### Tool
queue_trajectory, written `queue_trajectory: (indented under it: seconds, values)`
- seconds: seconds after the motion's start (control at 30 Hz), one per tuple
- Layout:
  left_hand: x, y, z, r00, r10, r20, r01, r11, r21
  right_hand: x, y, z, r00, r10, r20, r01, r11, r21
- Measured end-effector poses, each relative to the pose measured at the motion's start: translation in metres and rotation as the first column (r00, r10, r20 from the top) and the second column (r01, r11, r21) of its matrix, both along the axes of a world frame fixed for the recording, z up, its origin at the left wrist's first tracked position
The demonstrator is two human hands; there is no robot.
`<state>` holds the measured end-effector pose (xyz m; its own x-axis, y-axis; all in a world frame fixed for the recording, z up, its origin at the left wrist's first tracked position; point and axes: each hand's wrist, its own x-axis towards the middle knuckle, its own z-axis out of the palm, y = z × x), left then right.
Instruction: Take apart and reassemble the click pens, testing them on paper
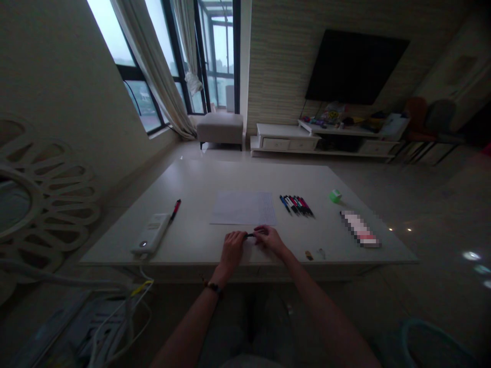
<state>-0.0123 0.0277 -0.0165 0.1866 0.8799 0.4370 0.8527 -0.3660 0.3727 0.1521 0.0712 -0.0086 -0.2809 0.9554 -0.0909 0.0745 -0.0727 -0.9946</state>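
My left hand (232,249) and my right hand (269,239) meet near the front edge of a pale table (192,184). Between them they pinch a dark pen (250,235), mostly hidden by my fingers. A white sheet of paper (243,208) lies just beyond my hands. To its right, several pens (296,205) lie side by side, and a lone red-and-black pen (175,209) lies to its left. Further left is a white rectangular device (151,234). A green roll of tape (335,196), a blurred-out box (359,229) and two small items (314,254) sit on the right.
A tangle of white cables (115,317) lies below the table at lower left, beside an ornate white mirror frame (46,199). Beyond the table stand a cushioned stool (220,129), a low white cabinet (286,138) under a wall-mounted television (356,66), and chairs (431,120).
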Motion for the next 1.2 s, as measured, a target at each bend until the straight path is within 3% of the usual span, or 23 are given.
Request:
queue_trajectory:
  seconds: [0.33,0.63,0.8,1.0,1.1,1.2]
  values:
    - [0.001,-0.001,0.001,1.000,0.004,0.007,-0.004,1.000,-0.021,0.000,0.001,-0.002,0.999,-0.004,0.032,0.004,1.000,-0.005]
    - [-0.003,0.001,0.003,0.987,0.141,0.076,-0.139,0.990,-0.026,0.023,0.011,-0.002,0.984,-0.167,0.065,0.159,0.981,0.115]
    - [0.000,-0.001,0.010,0.993,0.113,-0.032,-0.113,0.994,-0.010,0.043,0.016,-0.005,0.981,-0.183,0.061,0.175,0.977,0.118]
    - [0.006,-0.003,0.016,0.985,0.091,-0.145,-0.095,0.995,-0.019,0.028,0.009,-0.002,0.994,-0.091,0.059,0.084,0.990,0.116]
    - [0.002,-0.003,0.016,0.975,0.168,-0.147,-0.175,0.984,-0.038,0.026,0.007,-0.002,0.995,-0.079,0.054,0.073,0.992,0.105]
    - [-0.005,-0.001,0.016,0.958,0.269,-0.099,-0.275,0.960,-0.050,0.044,0.009,-0.005,0.988,-0.152,0.034,0.148,0.984,0.099]
